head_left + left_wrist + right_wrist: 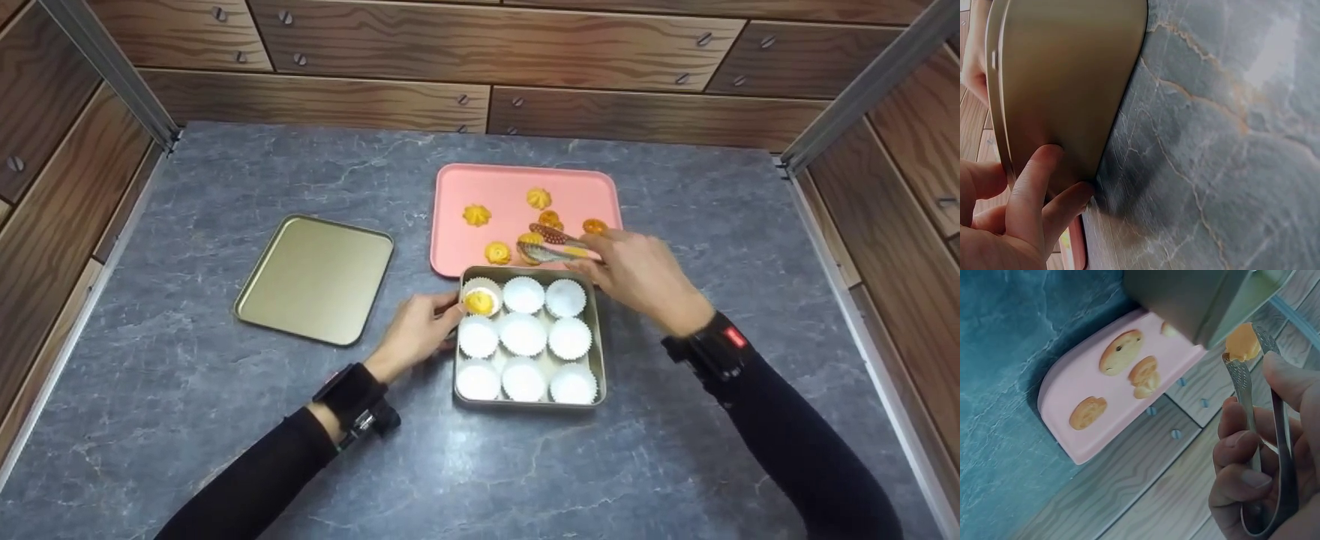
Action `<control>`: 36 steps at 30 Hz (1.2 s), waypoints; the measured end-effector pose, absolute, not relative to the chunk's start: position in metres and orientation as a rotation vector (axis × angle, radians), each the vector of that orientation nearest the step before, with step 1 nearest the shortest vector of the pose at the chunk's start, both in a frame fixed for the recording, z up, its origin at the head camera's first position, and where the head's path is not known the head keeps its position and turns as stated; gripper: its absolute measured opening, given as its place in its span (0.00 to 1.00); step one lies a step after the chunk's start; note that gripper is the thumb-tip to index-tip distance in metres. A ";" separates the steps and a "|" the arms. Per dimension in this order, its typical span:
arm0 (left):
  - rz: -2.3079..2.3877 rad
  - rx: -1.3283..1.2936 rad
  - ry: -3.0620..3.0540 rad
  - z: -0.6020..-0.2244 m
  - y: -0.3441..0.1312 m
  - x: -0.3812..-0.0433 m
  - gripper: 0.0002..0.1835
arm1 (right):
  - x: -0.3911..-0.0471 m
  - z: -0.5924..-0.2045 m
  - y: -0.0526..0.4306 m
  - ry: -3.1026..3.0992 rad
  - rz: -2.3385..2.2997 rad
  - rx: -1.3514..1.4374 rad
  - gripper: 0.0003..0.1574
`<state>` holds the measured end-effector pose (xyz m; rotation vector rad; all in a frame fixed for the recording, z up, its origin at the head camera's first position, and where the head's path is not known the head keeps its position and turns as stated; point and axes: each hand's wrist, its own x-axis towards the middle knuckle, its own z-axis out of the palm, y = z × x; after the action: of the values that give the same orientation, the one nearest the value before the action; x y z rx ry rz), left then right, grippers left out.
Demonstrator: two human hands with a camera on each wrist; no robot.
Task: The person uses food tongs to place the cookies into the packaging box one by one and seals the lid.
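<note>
My right hand (646,277) holds a pair of metal tongs (1282,455) with perforated tips. Between those tips sits a yellow piped cookie (1242,343), over the near edge of the pink tray (450,259). My left hand (420,330) steadies the left wall of a square metal tin (531,406); in the left wrist view its thumb is at the rim and its fingertips press the outer side. White paper cups (523,334) fill the tin in rows. The far-left cup holds a yellow cookie (478,303); the other cups show white insides.
Several cookies lie on the tray, among them a star-shaped cookie (476,215) and a darker cookie (595,226). A gold metal lid (315,281) lies flat to the left of the tin. Wood-patterned panels (495,45) border the marbled tabletop (420,465).
</note>
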<state>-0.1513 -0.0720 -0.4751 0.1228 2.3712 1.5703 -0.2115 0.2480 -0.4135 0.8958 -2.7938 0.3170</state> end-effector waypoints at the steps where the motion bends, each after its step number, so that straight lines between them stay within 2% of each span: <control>1: 1.572 0.127 2.381 -0.475 -0.072 -0.151 0.25 | -0.207 -0.413 0.249 -2.779 0.320 0.903 0.23; 13: 1.554 0.107 2.371 -0.478 -0.072 -0.150 0.26 | -0.169 -0.422 0.250 -2.774 0.294 0.997 0.23; 36: 1.552 0.143 2.386 -0.476 -0.073 -0.151 0.25 | -0.174 -0.438 0.233 -2.782 0.093 0.996 0.28</control>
<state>-0.1512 -0.0727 -0.4763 0.1430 2.3860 1.5521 -0.1742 0.2332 -0.4382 0.9956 -2.7822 0.0925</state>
